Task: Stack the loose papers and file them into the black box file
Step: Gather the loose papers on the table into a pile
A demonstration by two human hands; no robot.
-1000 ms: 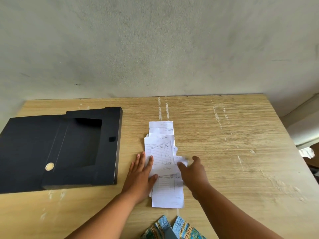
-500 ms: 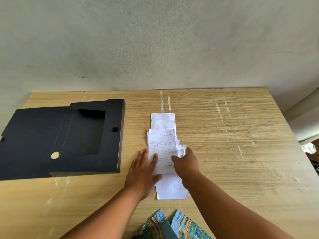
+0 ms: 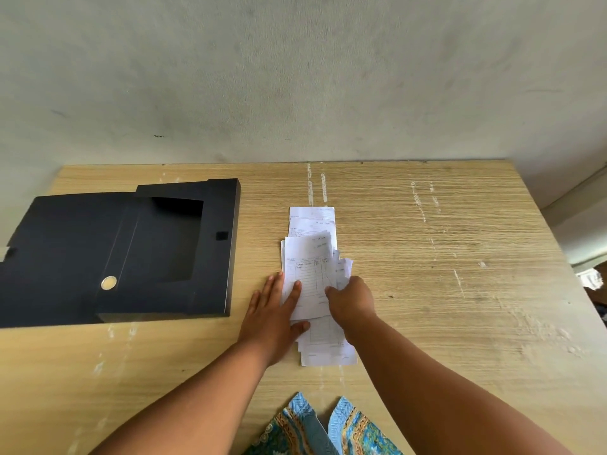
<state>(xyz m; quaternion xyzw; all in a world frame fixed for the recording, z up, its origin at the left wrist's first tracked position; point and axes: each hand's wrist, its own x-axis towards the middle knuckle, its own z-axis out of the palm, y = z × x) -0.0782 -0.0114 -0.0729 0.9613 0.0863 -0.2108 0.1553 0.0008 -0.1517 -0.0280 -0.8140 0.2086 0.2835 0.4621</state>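
Several loose white papers (image 3: 312, 254) with printed forms lie overlapped in a narrow column at the middle of the wooden table (image 3: 443, 257). My left hand (image 3: 272, 316) lies flat with fingers spread on the pile's left edge. My right hand (image 3: 353, 300) is closed on the right edge of a form sheet in the pile, thumb on top. The black box file (image 3: 131, 254) lies open on the table's left side, its cavity facing up and its flap spread toward the left edge.
A grey wall runs along the table's far edge. Blue patterned cloth (image 3: 325, 428) shows at the near edge between my forearms. A pale ledge or furniture edge (image 3: 581, 221) stands beyond the table's right side.
My right hand has moved left from the pile's right side and closed on a sheet's edge. The top sheets have shifted closer together. My left hand has stayed flat on the pile.
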